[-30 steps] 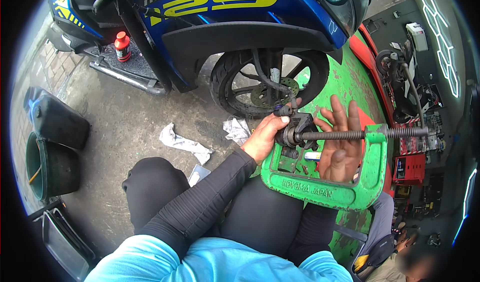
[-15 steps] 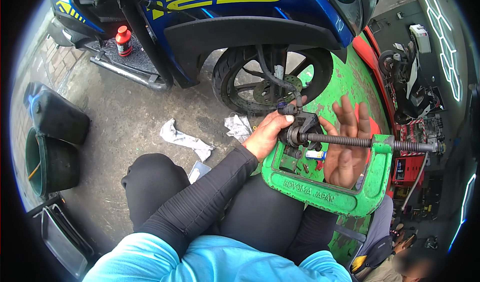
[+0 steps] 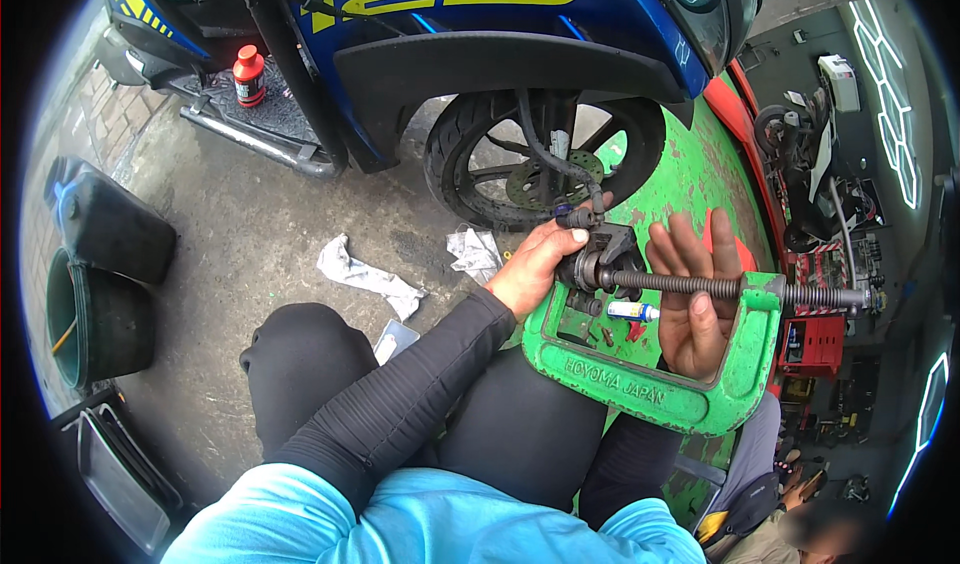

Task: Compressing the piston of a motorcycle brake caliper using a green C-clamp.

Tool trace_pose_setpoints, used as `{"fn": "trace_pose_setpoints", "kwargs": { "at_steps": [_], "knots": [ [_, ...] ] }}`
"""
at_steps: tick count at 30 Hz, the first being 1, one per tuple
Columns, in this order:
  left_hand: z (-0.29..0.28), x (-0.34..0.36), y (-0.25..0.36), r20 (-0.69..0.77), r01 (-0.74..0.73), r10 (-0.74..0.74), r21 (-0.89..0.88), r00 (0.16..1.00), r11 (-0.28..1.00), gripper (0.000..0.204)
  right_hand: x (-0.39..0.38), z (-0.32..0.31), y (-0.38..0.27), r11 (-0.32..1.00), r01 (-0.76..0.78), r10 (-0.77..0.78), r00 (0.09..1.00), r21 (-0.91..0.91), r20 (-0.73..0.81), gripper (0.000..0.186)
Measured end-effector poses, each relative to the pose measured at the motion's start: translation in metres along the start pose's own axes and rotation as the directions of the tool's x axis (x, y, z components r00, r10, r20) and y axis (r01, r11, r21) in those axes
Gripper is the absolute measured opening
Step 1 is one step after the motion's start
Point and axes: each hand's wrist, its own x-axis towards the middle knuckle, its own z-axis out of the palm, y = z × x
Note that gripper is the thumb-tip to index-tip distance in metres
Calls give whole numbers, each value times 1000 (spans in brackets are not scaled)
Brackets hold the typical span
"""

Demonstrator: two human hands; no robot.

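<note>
My left hand (image 3: 535, 269) is closed around a black brake caliper (image 3: 615, 241), its thumb on top near the brake hose fitting. A green C-clamp (image 3: 625, 392) sits over the caliper, with the round pad of its threaded screw (image 3: 665, 284) against it. My right hand (image 3: 695, 329) is open beside the screw, palm up and fingers spread, with the thumb in front of the threads. At the screw's outer end, the thin turning bar (image 3: 842, 224) points away from me. The brake hose (image 3: 538, 144) runs from the caliper up to the scooter's fork.
A blue scooter (image 3: 500, 24) stands ahead, its front wheel (image 3: 450, 164) just beyond the caliper. White rags (image 3: 370, 282) and a small white-blue tube (image 3: 632, 311) lie below. Black buckets (image 3: 120, 329) stand at left, a red bottle (image 3: 249, 79) on the footboard. Another person sits at lower right.
The clamp's turning bar has swung from pointing toward me to pointing away. My right hand has shifted slightly, its thumb now across the screw. My left hand keeps its hold.
</note>
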Motion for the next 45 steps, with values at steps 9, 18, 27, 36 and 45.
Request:
{"fn": "trace_pose_setpoints", "kwargs": {
  "at_steps": [9, 18, 27, 36, 45],
  "knots": [
    [-3, 2, -7, 12, -5, 5, -39, 1000, 999, 75, -8, 10, 29, 981, 144, -85, 923, 132, -375, 27],
    [-2, 1, -8, 0, 6, -6, -100, 1000, 995, 75, -8, -12, 7, 997, -66, 65, 996, 26, 55, 73],
    [-4, 1, -7, 12, 14, -13, -68, 1000, 998, 79, 17, -31, -37, 948, 230, -173, 952, 219, -252, 54],
    [-3, 2, -11, 0, 3, -3, -89, 1000, 996, 78, 35, -11, -25, 793, 397, -259, 906, 461, -334, 32],
    [-2, 1, -13, -26, 4, -6, -84, 1000, 996, 77, 49, 5, -26, 891, 265, -220, 962, 369, -160, 62]
  ]
}}
